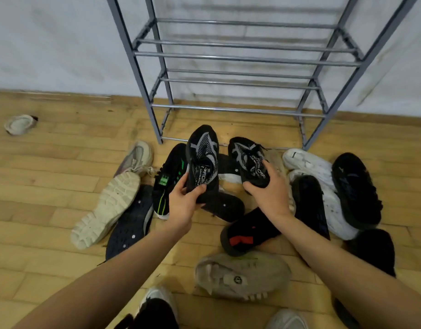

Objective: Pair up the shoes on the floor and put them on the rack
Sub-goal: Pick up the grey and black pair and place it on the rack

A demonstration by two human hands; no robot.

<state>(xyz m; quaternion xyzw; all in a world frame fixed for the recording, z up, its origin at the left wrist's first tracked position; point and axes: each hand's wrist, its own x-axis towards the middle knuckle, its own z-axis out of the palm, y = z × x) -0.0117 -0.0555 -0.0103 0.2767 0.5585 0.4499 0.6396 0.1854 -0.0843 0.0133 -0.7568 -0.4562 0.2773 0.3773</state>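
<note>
Left hand (184, 200) grips a black-and-grey shoe (202, 155) at its heel end, thumb on top and fingers curled underneath, toe pointing up and away toward the rack (228, 55). Right hand (268, 193) grips the matching shoe (248, 160) the same way at the heel, toe tilted up and a little leftward. Both shoes are held off the wooden floor (50, 186), side by side but apart, above the pile and just in front of the rack's lowest bars. The rack is grey metal tubing and stands against a pale wall (50, 43). Loose shoes lie under and around the hands. To the left are a beige boot (109, 207) sole-up, a dark sole (131, 222) touching it, and a black shoe with green stripes (169, 181). To the right are two white sneakers (323, 186) with a black shoe (354, 186) lying across them. Near the forearms are a black shoe with a red patch (247, 233) and a grey-beige shoe (242, 276) on its side. One pale shoe (20, 124) lies well apart, far left near the wall.
</note>
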